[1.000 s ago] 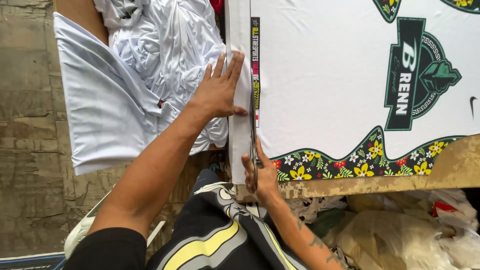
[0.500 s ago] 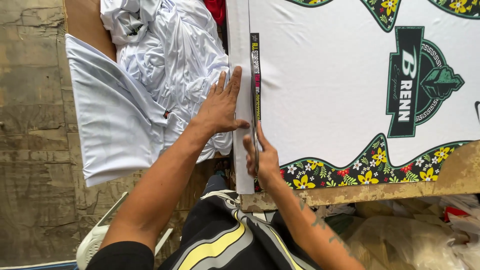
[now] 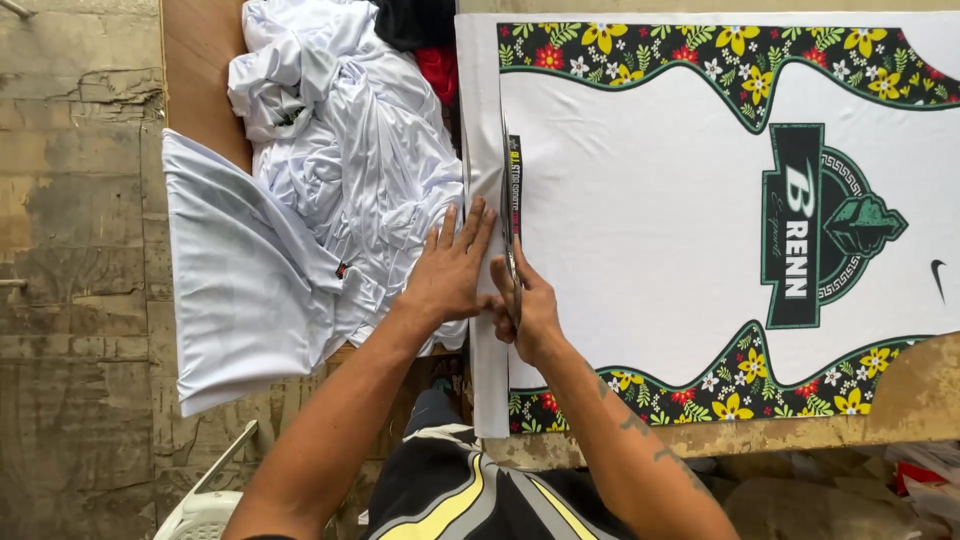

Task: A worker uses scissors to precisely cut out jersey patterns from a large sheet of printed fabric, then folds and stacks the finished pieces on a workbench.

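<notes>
Right hand (image 3: pixel 528 305) closed round scissors (image 3: pixel 512 262), fingers curled through the handles, blades pointing away up the left margin of a printed sheet (image 3: pixel 660 210). Whether the blades stand apart or together: cannot tell, too thin and edge-on. Knuckles resting on the sheet, forearm running back down to the bottom edge of view.

Left hand (image 3: pixel 452 268) flat and open, fingers spread, nothing gripped. Palm pressed on white cloth (image 3: pixel 350 170), fingertips reaching the sheet's left border just beside the scissors; thumb touching the right hand.

Sheet spread flat across a table (image 3: pixel 930 400), filling most of the right half of view. White middle, dark floral bands curving along top and bottom, a green-and-black emblem toward the right. A narrow strip (image 3: pixel 487 380) of white margin left of the scissors, hanging down over the near table edge.

Cloth heaped in a crumpled pile left of the sheet, touching its border. Below and left of the pile, a smoother white panel (image 3: pixel 235 300) draped off the table side toward the floor. Dark and red fabric (image 3: pixel 425 45) bunched at the top, between pile and sheet.

Brown table top bare at upper left and along the worn near edge at right. Rough concrete floor (image 3: pixel 70 250) at far left. White plastic chair (image 3: pixel 205 510) at the lower left corner. Black garment with yellow and grey stripes (image 3: pixel 470 495) at bottom centre, between the forearms.
</notes>
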